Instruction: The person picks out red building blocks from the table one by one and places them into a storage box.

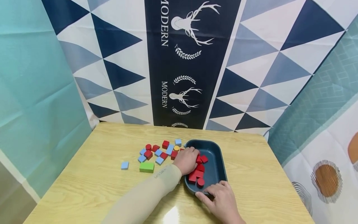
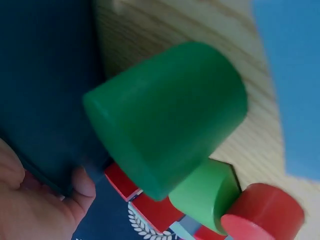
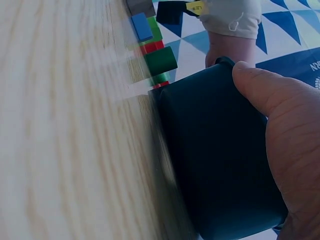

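A dark blue tray (image 1: 214, 166) holds several red blocks (image 1: 199, 174) along its left side. My left hand (image 1: 186, 160) reaches over the tray's left rim, its fingertips hidden in the head view. In the left wrist view, a bit of red shows between thumb and fingers, but whether they pinch it is unclear. My right hand (image 1: 222, 199) grips the tray's near right corner, the thumb lying on the rim in the right wrist view. Left of the tray lie several loose red blocks (image 1: 148, 154) and light blue blocks (image 1: 170, 149).
A light green block (image 1: 146, 167) and a lone light blue block (image 1: 124, 165) lie nearer on the wooden table (image 1: 92, 174). A yellow round block (image 1: 176, 148) sits in the cluster. A dark green cylinder (image 2: 170, 115) stands beside the tray, under my left wrist. A patterned curtain (image 1: 193, 68) hangs behind.
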A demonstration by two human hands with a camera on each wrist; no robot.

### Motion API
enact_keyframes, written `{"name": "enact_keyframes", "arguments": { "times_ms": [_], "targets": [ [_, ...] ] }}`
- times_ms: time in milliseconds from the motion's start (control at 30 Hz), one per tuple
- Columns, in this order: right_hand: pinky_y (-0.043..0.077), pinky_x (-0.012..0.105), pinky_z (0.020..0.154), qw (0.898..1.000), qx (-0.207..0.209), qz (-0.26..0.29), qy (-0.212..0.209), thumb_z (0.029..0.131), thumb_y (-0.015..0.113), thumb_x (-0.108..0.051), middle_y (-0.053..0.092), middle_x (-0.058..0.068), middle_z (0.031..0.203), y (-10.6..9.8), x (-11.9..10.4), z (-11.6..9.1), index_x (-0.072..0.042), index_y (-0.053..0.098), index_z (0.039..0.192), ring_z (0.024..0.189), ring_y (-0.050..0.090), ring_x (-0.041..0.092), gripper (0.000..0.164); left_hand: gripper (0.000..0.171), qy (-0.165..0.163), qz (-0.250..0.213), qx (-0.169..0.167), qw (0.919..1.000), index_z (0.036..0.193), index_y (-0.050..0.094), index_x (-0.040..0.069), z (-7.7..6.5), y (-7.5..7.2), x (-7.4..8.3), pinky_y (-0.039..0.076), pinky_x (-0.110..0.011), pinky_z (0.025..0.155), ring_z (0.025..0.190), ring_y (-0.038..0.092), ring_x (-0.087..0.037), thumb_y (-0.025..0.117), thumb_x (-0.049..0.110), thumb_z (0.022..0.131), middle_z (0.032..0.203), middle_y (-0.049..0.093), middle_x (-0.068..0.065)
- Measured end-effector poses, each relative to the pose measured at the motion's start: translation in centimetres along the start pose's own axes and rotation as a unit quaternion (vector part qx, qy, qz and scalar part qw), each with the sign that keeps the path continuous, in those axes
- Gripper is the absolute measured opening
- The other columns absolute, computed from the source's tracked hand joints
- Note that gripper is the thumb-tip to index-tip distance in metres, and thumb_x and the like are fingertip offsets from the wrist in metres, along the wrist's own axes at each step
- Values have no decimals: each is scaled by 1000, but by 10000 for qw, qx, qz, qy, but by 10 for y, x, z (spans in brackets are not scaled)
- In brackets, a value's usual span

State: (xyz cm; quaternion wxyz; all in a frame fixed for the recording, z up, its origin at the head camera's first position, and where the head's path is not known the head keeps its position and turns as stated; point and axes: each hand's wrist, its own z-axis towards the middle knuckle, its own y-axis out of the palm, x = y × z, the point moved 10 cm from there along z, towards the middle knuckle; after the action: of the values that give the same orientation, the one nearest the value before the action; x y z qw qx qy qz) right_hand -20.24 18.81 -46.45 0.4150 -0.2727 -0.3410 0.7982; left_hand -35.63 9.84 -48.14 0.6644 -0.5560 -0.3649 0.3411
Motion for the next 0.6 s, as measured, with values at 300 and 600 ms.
{"name": "enact_keyframes", "arguments": {
  "times_ms": [300,600],
  "targets": [
    [49,36,81,9999,89,-17,-106,83,88,-52,70,-24,70,-2,-1,2,-32,76,72,71,63,-8,26,46,448,-122,-229,9987,132,77,38,-1,4,7,61,-31,91,110,71,-12,79,58,90,127,78,11],
    [48,35,80,9999,129,-83,-27,81,90,-53,67,-24,67,-3,-2,1,-32,74,70,68,59,-8,29,30,621,-627,-262,9958,116,84,37,-4,4,8,60,-28,90,105,74,-6,78,55,93,111,81,20]
  ]
}}
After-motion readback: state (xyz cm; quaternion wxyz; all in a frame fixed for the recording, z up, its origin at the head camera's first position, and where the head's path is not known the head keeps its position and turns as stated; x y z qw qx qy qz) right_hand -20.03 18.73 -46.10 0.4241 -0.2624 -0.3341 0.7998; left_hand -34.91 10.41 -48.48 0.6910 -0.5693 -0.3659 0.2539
